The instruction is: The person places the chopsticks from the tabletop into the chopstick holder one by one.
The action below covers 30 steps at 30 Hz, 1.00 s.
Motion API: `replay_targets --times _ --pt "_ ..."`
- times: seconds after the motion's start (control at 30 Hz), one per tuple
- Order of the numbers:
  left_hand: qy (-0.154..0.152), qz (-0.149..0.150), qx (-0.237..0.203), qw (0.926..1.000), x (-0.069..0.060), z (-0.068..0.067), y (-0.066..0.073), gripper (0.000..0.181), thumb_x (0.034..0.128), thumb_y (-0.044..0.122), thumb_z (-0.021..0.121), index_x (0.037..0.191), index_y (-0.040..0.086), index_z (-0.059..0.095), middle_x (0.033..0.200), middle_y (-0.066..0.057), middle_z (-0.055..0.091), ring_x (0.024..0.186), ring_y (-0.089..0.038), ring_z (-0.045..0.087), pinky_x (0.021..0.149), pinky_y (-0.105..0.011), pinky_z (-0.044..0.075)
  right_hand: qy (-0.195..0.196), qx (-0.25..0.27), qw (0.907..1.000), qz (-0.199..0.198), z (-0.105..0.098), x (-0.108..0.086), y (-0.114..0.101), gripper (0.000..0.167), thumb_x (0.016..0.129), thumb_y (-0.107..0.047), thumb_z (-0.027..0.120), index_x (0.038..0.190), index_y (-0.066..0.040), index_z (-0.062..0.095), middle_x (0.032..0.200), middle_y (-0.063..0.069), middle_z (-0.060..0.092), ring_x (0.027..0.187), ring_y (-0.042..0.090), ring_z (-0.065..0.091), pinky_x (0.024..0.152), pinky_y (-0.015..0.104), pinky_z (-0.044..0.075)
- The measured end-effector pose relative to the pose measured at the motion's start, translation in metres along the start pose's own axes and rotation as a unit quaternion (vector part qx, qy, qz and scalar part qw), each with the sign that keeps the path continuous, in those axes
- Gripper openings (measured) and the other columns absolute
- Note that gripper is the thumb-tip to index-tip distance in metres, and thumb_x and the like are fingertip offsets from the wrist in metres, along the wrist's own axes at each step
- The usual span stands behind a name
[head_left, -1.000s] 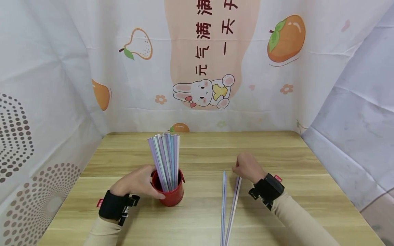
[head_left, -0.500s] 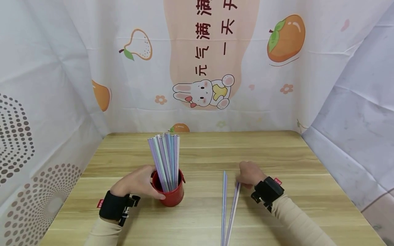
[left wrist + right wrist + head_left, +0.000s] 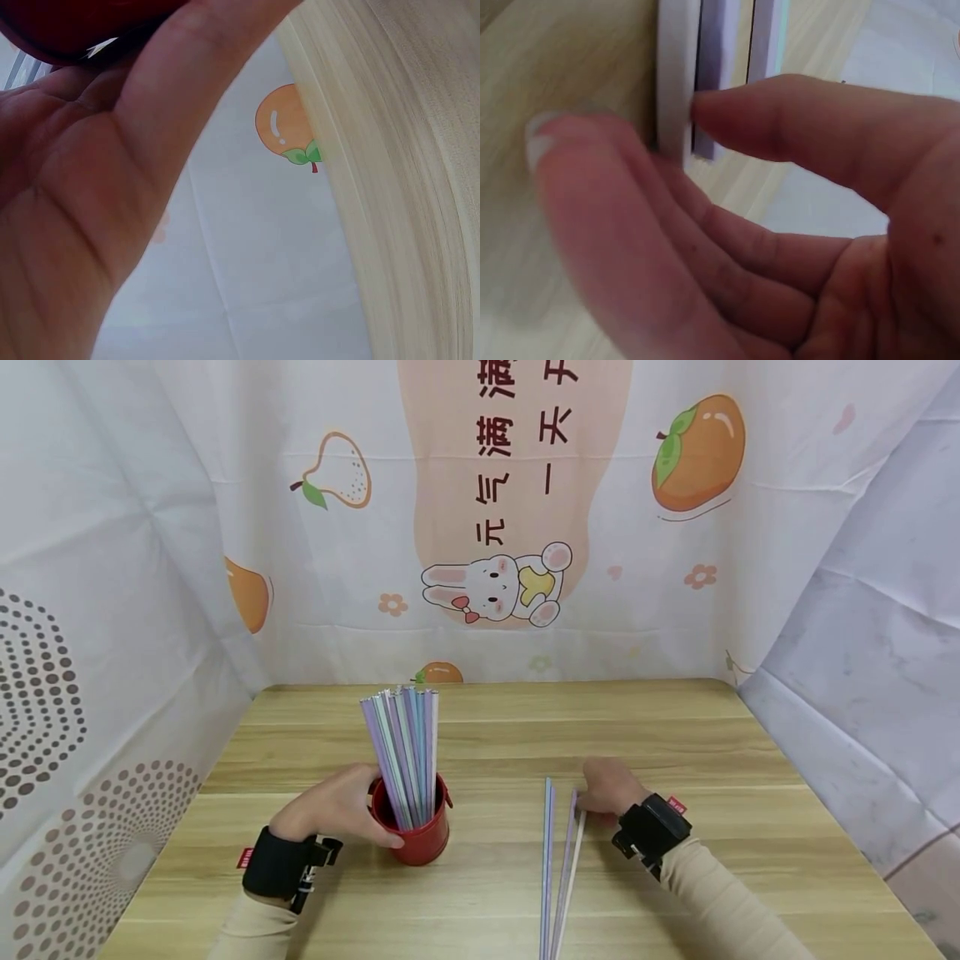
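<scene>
My left hand (image 3: 337,806) grips a small red bucket (image 3: 426,843) by its left side, thumb across the front. Pastel chopsticks (image 3: 405,752) stand bunched in it, leaning a little left. In the left wrist view, only the dark red bucket wall (image 3: 82,21) shows above the palm. To the right, my right hand (image 3: 611,787) pinches the far end of a white chopstick (image 3: 573,872) on the table. The thumb touches its side in the right wrist view, with curled fingers opposite. A purple chopstick (image 3: 563,864) lies close beside it, apart at the far end.
Left of that pair, a bluish chopstick (image 3: 545,843) and another purple one lie side by side, running off the near edge of view. The wooden table (image 3: 495,718) ends at a printed white curtain (image 3: 337,560); cloth also hangs at both sides.
My right hand has come down and nearer onto the white chopstick's end. The white and purple chopsticks have spread apart at the far end. My left hand and the bucket stay put.
</scene>
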<state>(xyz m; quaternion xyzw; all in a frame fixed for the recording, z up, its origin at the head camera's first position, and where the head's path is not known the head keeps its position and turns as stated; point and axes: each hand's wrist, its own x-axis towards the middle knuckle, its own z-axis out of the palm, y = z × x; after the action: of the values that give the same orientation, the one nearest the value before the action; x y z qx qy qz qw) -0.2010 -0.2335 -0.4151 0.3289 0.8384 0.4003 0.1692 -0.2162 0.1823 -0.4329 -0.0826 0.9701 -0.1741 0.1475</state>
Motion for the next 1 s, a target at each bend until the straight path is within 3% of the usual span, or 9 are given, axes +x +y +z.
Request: replay_targets --times 0.2,0.43,0.6,1.0 --pt "0.003 -0.002 0.002 1.0 0.0 0.0 0.0 0.069 0.0759 0.037 0.092 0.135 0.017 0.06 0.126 0.003 0.072 0.111 -0.01 0.067 0.098 -0.026 0.055 0.026 -0.028 0.9992 -0.012 0.007 0.006 -0.001 0.038 0.082 -0.006 0.072 0.05 -0.01 0.051 0.042 0.003 0.056 0.033 0.007 0.043 0.039 0.017 0.027" --pt "0.009 -0.006 0.009 0.9999 -0.001 0.0 0.001 0.068 0.0751 0.037 0.092 0.133 0.017 0.062 0.124 0.003 0.073 0.109 -0.009 0.068 0.096 -0.026 0.056 0.023 0.017 0.9994 0.02 0.013 0.012 -0.001 0.038 0.081 -0.014 0.078 0.051 -0.01 0.056 0.042 -0.003 0.05 0.037 0.007 0.043 0.038 0.017 0.029" --pt "0.008 -0.005 0.008 0.9999 -0.001 0.001 0.001 0.068 0.0755 0.037 0.091 0.133 0.016 0.061 0.124 0.003 0.072 0.109 -0.009 0.068 0.096 -0.026 0.056 0.026 0.041 0.9985 0.024 0.014 0.013 -0.002 0.035 0.081 -0.015 0.074 0.051 -0.01 0.057 0.042 -0.004 0.052 0.039 0.008 0.045 0.041 0.019 0.03" --pt "0.006 -0.01 0.013 0.9998 -0.001 0.0 0.002 0.069 0.0753 0.039 0.091 0.133 0.016 0.061 0.124 0.004 0.072 0.109 -0.009 0.068 0.095 -0.026 0.056 -0.016 0.128 0.9916 0.002 -0.002 0.007 -0.014 0.031 0.092 -0.009 0.065 0.061 -0.003 0.068 0.052 0.003 0.065 0.046 0.013 0.064 0.048 0.026 0.054"
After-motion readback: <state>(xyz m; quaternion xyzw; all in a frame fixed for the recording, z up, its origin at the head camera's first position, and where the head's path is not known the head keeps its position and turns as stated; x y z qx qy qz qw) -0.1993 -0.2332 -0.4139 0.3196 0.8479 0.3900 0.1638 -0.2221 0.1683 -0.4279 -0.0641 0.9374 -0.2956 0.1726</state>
